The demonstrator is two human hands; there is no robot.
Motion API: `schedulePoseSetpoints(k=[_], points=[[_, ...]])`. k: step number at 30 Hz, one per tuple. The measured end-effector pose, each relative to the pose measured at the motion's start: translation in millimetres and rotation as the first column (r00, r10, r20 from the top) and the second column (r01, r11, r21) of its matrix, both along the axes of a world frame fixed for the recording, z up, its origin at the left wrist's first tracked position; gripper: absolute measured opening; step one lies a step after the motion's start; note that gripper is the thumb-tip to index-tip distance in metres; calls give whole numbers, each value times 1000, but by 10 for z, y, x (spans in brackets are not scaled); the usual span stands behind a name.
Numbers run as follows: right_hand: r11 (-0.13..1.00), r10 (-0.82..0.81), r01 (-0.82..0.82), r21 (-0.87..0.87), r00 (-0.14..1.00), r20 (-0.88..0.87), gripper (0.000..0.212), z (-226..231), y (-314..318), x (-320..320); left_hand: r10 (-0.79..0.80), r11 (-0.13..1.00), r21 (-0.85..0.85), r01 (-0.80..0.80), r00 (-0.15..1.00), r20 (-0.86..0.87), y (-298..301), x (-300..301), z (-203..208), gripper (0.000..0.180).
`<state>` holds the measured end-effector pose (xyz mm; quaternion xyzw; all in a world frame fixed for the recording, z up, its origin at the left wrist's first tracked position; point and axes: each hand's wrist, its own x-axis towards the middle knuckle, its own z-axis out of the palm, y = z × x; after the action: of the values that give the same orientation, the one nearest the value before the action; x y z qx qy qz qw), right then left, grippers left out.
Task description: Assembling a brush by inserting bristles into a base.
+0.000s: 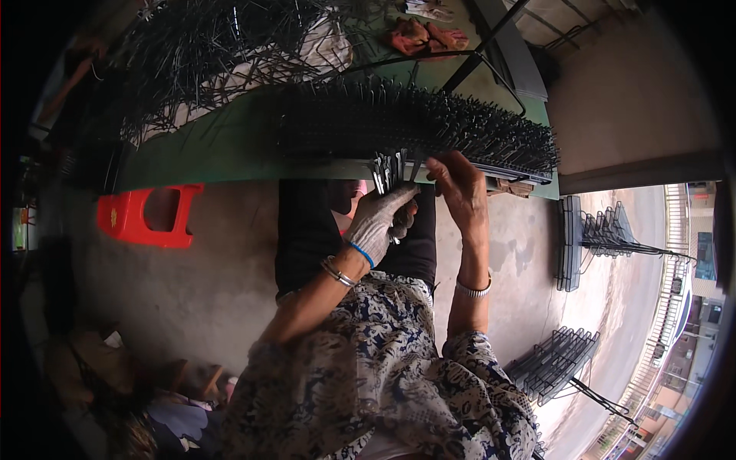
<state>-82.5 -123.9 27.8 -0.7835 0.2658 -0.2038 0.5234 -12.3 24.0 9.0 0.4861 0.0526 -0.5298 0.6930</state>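
Left fingers [403, 218] around bundled thin rods [388, 170]

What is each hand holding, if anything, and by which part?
Gloved left hand: a bundle of thin, shiny dark strips, gripped below its protruding far ends. Bare right hand: unclear whether anything is held.

No readable text, a small yellow mark [113, 216] on the red stool [181, 238], possibly lettering

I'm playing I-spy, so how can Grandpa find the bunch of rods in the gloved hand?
Find the green table. At its near edge, look for the gloved left hand, which clutches a bundle of thin rods. Unlike the dark, tangled heap farther back, these line up and gleam silvery.
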Motion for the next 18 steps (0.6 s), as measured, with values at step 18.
schedulePoseSetpoints(k=[18], points=[[982,70,-92,167,988,136,13,-22,114,244,155,987,-48,-152,985,72,-48,22,34,19]])
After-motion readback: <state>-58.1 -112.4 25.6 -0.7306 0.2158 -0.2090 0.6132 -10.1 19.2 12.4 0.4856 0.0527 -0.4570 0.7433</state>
